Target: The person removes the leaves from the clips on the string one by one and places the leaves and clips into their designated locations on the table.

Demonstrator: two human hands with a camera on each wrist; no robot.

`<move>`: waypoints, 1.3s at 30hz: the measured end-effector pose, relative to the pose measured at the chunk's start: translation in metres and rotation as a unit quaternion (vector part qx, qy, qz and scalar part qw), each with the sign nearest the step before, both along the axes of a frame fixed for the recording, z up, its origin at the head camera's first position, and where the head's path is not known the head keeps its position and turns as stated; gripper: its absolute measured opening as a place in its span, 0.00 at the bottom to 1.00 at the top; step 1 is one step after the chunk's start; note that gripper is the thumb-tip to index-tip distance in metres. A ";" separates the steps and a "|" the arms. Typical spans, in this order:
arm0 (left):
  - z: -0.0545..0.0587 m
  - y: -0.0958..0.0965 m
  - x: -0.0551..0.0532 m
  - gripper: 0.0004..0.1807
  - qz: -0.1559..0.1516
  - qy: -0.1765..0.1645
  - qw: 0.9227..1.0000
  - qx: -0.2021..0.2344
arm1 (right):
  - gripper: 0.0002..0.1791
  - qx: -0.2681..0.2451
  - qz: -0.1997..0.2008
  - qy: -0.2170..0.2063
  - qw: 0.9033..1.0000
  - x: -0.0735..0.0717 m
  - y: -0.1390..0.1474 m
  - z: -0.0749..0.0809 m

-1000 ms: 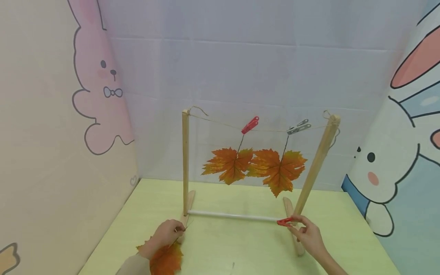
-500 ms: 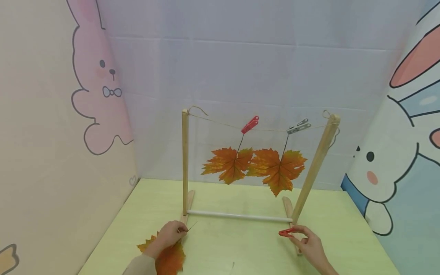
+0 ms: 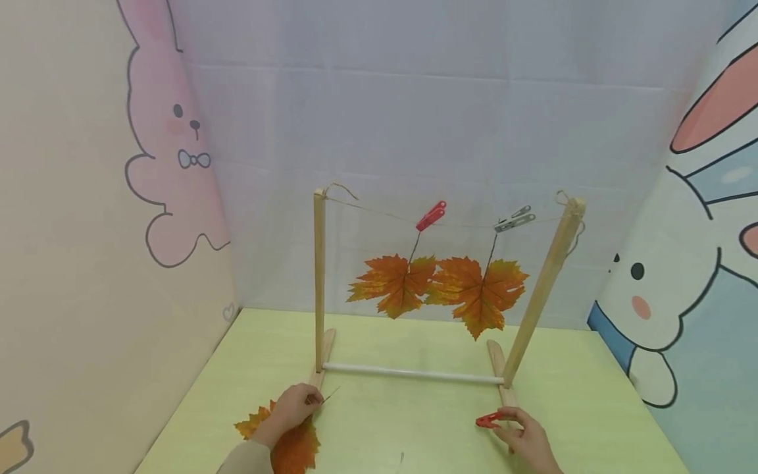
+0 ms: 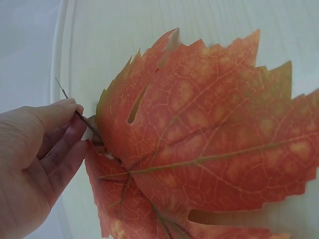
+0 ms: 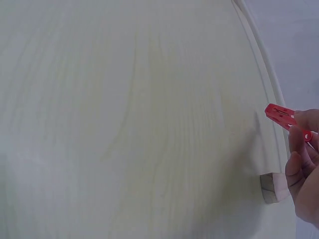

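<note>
My left hand [image 3: 293, 409] pinches the thin stem [image 4: 79, 116] of an orange-red artificial maple leaf [image 4: 214, 149] between thumb and fingers. The leaf spreads out beneath my wrist in the head view, partly covered by the hand and sleeve. On the right, my right hand [image 3: 529, 440] pinches a red clothespin [image 3: 488, 420] by its handle end, its tip pointing left. Two similar leaves hang side by side from a string [image 3: 379, 211]: the left leaf [image 3: 395, 284] by a red clothespin [image 3: 430, 216], the right leaf [image 3: 478, 289] by a grey clothespin [image 3: 514, 220].
A wooden frame carries the string between a left post [image 3: 320, 283] and a right post [image 3: 541, 296]. A white rod [image 3: 408, 374] joins the posts low down, and wooden feet stand on the pale yellow table [image 3: 408, 421]. Walls with cartoon rabbits [image 3: 172, 158] flank it.
My right hand has drawn down towards me with the red clothespin, away from the right post's base. The left hand has shifted slightly right and down, still pinching the leaf stem.
</note>
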State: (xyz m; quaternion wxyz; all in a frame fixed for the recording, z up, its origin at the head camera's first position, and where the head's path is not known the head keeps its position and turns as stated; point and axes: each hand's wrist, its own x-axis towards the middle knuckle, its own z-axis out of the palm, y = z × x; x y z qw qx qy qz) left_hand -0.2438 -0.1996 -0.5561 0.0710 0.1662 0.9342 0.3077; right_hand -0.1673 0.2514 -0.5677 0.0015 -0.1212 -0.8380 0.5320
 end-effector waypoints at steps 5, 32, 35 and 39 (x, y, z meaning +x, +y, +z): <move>-0.004 0.000 0.000 0.02 0.001 0.023 1.000 -0.003 | 0.21 0.013 -0.009 -0.004 1.000 0.002 -0.001 -0.011; -0.012 0.002 0.002 0.03 0.009 0.074 0.997 0.008 | 0.18 0.203 0.043 0.055 0.977 0.013 -0.002 -0.021; -0.011 0.003 0.002 0.03 0.011 0.076 0.997 0.006 | 0.18 0.212 0.046 0.054 0.975 0.013 -0.003 -0.019; -0.011 0.002 0.002 0.04 0.016 0.072 0.997 -0.003 | 0.18 0.224 0.053 0.053 0.972 0.014 -0.005 -0.016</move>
